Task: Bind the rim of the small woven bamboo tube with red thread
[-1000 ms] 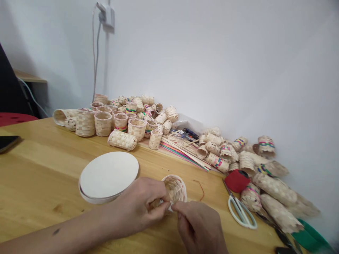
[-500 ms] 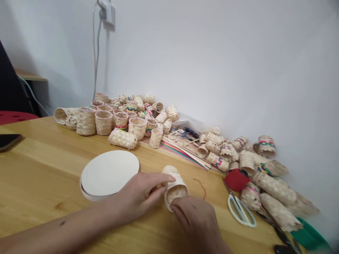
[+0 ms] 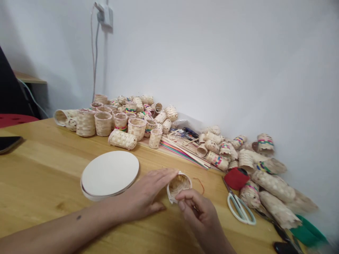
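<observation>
A small woven basket (image 3: pixel 179 180) lies on the wooden table with its round mouth turned toward me. Against its upper left side rests my left hand (image 3: pixel 148 188), fingers stretched out and thumb apart, low over the table. My right hand (image 3: pixel 197 213) is closed in a pinch at the lower right of the basket's rim. Its curled fingers hide part of that rim, and a thin pale strip end shows beside the fingertips. Just right of the basket a red thread (image 3: pixel 200 186) curves on the table.
A round white lid or plate (image 3: pixel 109 173) sits left of the basket. Scissors with white handles (image 3: pixel 241 210) and a red object (image 3: pixel 236 178) lie right. Several woven baskets (image 3: pixel 136 127) and coloured strips (image 3: pixel 182 152) line the wall. A phone (image 3: pixel 10 144) lies far left.
The basket has turned so its mouth faces me more and its side is hidden. My left hand's pinch has opened into stretched fingers. My right hand has shifted slightly right along the rim.
</observation>
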Available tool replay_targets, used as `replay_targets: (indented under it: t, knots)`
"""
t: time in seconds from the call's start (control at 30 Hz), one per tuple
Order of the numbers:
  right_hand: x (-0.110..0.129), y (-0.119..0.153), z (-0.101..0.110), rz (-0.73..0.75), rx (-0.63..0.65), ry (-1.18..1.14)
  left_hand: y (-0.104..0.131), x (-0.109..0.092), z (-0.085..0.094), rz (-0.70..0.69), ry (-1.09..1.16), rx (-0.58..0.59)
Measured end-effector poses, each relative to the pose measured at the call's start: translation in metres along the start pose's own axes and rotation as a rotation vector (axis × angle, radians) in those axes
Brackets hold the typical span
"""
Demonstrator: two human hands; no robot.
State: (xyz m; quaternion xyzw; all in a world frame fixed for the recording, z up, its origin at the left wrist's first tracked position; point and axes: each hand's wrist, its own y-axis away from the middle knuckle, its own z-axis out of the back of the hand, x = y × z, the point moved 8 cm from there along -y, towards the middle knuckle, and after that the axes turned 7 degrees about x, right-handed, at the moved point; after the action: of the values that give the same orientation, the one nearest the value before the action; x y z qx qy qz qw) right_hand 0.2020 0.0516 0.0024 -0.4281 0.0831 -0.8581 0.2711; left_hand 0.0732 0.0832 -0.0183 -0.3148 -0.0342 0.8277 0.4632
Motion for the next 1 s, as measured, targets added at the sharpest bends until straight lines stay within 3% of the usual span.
replay_targets:
  t: [0.17,0.27,0.4,0.5,0.57,0.7,0.8,1.0]
  knots:
    - [-0.004,0.007,0.001,-0.031,-0.019,-0.315,-0.003,0.006,0.004,0.087,0.142,-0.066]
    - [-0.015,0.008,0.016,-0.064,-0.109,-0.326,-0.002,0.006,0.009,0.161,0.243,-0.101]
    - [-0.035,0.005,0.059,-0.157,-0.342,-0.009,0.000,0.006,0.010,0.227,0.406,-0.090]
    - [-0.020,0.002,0.074,-0.023,-0.406,0.354,0.001,0.006,0.008,0.246,0.426,-0.078]
    - [-0.001,0.001,0.065,0.124,-0.351,0.459,0.002,0.008,0.007,0.257,0.398,-0.078]
    - [0.031,0.001,0.033,0.312,-0.152,0.429,0.003,0.010,0.002,0.254,0.346,-0.085]
    - [0.040,0.001,0.020,0.356,-0.090,0.408,0.003,0.010,-0.001,0.225,0.313,-0.079]
    - [0.043,0.003,0.016,0.372,-0.089,0.362,0.004,0.009,-0.001,0.213,0.279,-0.098]
